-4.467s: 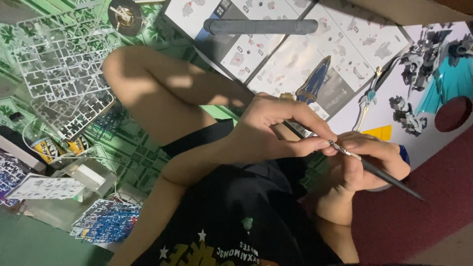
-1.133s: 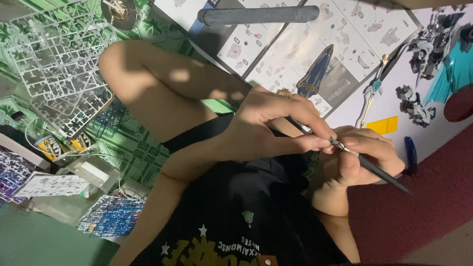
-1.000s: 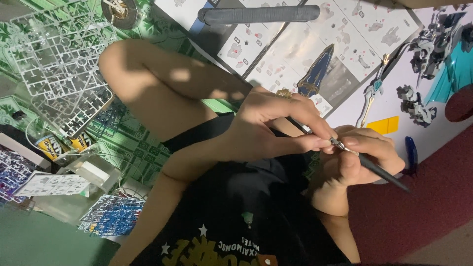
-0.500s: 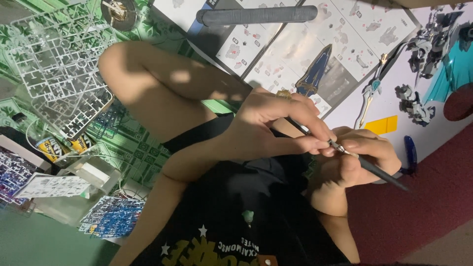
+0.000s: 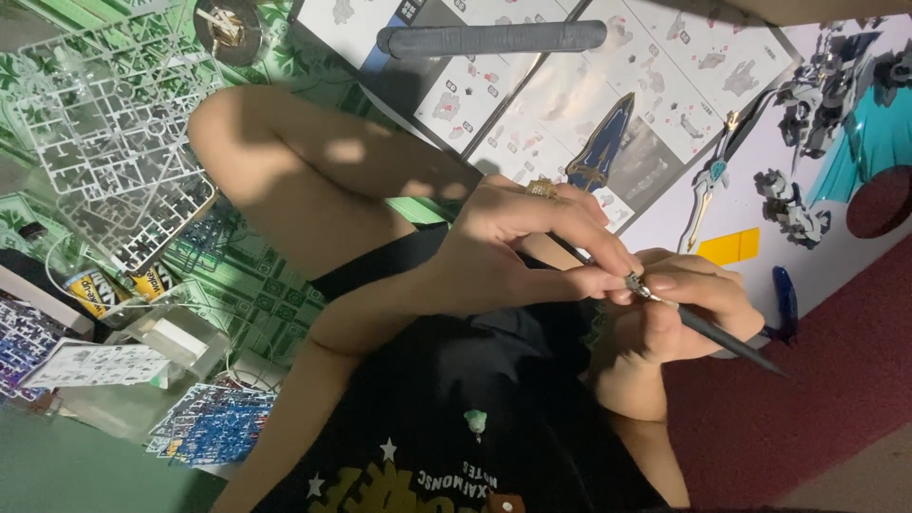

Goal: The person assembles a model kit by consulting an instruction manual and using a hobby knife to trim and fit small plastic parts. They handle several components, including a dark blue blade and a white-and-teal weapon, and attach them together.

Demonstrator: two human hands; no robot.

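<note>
Over the lap, the left hand (image 5: 513,252) has its grip pinched narrow on a small part beside the right hand (image 5: 689,313), whose grip holds a dark hobby knife (image 5: 708,328), below the white instruction sheet (image 5: 570,95) weighted by a grey bar (image 5: 489,38).

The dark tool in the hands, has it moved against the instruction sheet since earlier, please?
No: the tool keeps its slant just below the sheet.

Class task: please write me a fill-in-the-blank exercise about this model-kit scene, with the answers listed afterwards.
1. The left hand pinches a thin tool whose handle is ____.
2. The grey bar lies on the instruction sheets, near the picture's ____ edge.
3. The clear parts frame lies on a ____ mat.

Answers: black; top; green
</note>
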